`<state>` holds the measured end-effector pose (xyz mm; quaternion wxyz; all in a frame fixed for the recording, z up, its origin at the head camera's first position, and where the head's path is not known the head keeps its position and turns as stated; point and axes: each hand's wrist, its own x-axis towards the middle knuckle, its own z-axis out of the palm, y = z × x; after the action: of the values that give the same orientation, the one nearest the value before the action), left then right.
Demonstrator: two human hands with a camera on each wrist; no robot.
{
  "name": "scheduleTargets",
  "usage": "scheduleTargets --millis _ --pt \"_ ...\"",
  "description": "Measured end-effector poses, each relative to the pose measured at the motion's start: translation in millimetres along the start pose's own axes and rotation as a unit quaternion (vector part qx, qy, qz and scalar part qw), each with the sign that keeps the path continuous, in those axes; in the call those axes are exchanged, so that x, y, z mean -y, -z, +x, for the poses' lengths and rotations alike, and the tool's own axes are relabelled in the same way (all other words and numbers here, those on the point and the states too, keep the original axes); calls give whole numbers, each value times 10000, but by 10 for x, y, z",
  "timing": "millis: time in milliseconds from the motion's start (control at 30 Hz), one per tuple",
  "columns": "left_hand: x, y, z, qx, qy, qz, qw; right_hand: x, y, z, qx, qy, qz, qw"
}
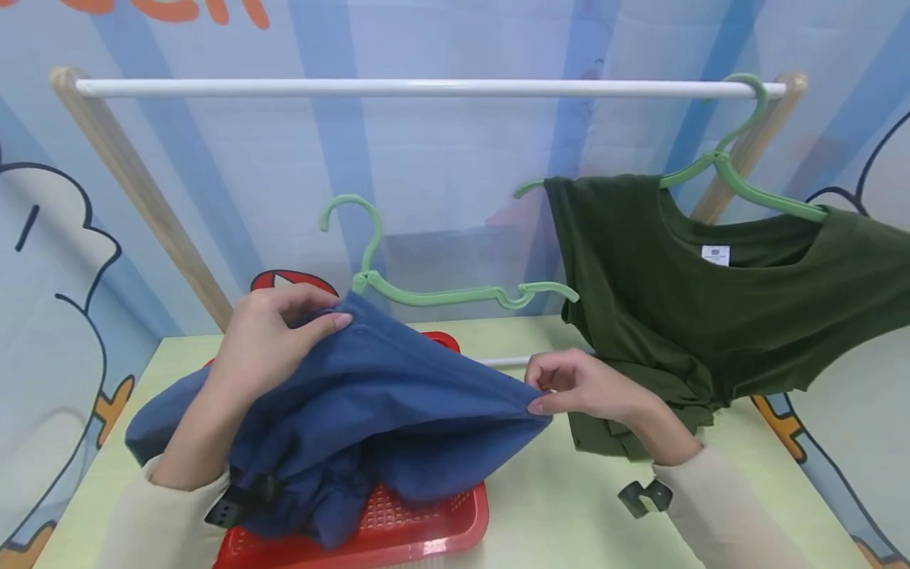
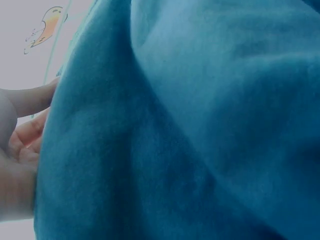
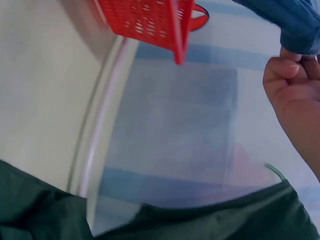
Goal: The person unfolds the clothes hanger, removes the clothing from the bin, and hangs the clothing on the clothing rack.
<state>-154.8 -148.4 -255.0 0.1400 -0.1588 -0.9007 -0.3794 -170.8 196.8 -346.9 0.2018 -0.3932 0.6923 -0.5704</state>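
Observation:
A blue garment [image 1: 398,379] is stretched between both hands over the red basket. My left hand [image 1: 266,336] pinches its upper edge just beside the neck of a light green hanger [image 1: 441,297]. The hanger's right arm shows bare above the cloth, and its left arm is hidden behind the hand and fabric. My right hand [image 1: 586,387] pinches the other end of that edge between thumb and fingers, below the hanger's right tip. In the right wrist view the right hand [image 3: 297,95] grips a blue corner. Blue cloth [image 2: 175,130] fills most of the left wrist view.
A dark green sleeveless top [image 1: 711,308] hangs on a second green hanger [image 1: 768,194] at the right end of the white rail [image 1: 426,88]. Its lower part bunches on the table [image 1: 554,506]. The red basket [image 1: 426,537] stands under the blue garment.

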Motion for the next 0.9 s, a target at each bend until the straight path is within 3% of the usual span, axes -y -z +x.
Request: scheduleTargets --millis 233,333,467,600,767,900 --pt "-3 -8 -23 47 -130 99 9999 -2 70 -68 373 36 -318 9988" --pt "17 -28 -37 96 -183 93 9997 -34 87 -111 185 97 -535 9984" --pt "62 -30 -65 157 -190 52 9997 -29 137 -187 -312 213 -405 9985" --pt "125 -20 -104 227 -253 6 9994 15 229 -272 -627 738 -274 9949" --pt "206 -12 -169 407 -230 -161 9988 62 369 -385 -710 1516 -324 9854" --pt "252 -26 -206 593 -233 -334 9974 111 452 -466 -947 1710 -435 9798"
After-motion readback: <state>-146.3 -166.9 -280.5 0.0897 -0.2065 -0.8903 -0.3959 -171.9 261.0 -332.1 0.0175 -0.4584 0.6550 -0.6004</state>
